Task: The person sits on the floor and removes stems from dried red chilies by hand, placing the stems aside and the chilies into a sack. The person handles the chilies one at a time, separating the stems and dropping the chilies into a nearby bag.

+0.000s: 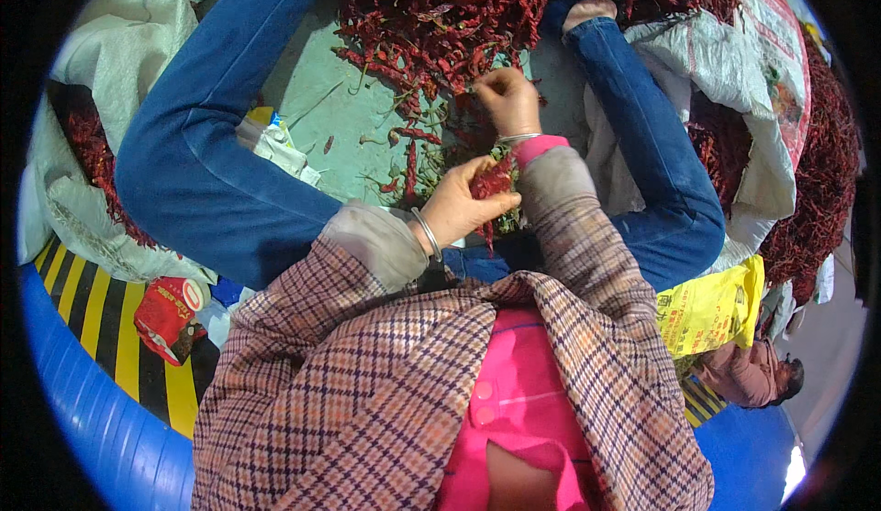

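A bunch of dried red chillies is held in my left hand, in front of my lap, with one chilli hanging below the fingers. Just beyond it, my right hand is at the near edge of a large heap of dried chillies. Its thumb and fingers are curled towards each other. The hand is blurred, so I cannot tell whether a chilli is pinched there. Green stems and a few loose chillies are scattered on the pale green floor beside my left hand.
White woven sacks with chillies stand on my left and right. A bigger chilli pile rises at far right. Nearby are a yellow printed bag, a red package and a white-and-yellow wrapper. Another person is at lower right.
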A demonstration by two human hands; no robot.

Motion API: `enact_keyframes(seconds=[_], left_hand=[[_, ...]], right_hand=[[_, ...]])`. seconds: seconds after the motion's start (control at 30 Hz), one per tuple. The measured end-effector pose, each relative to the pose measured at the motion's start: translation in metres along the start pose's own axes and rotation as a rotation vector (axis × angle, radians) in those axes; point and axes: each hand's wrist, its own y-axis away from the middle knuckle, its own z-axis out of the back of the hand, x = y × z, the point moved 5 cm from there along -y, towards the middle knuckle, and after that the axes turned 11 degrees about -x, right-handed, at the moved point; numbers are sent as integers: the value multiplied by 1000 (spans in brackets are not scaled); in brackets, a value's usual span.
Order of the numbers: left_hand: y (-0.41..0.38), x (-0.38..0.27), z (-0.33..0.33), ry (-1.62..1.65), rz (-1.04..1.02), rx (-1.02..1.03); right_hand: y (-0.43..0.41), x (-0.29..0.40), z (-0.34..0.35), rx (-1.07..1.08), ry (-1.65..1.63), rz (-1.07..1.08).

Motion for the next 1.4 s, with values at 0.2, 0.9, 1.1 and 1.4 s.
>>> enact_keyframes(seconds=[0.2, 0.9, 1.1, 1.4], left_hand=[[-3, -24, 29, 113, -203, -381], [52, -30, -21, -635, -1029, 607], [51, -41, -19, -217, -650, 537], [47, -50, -6, -260, -506, 463]], right_hand=[[-2, 42, 76, 26, -482, -319], [114, 51, 66, 135, -1078, -1077], [85, 68, 15, 467, 416, 457], [91, 70, -72, 510, 304, 822]])
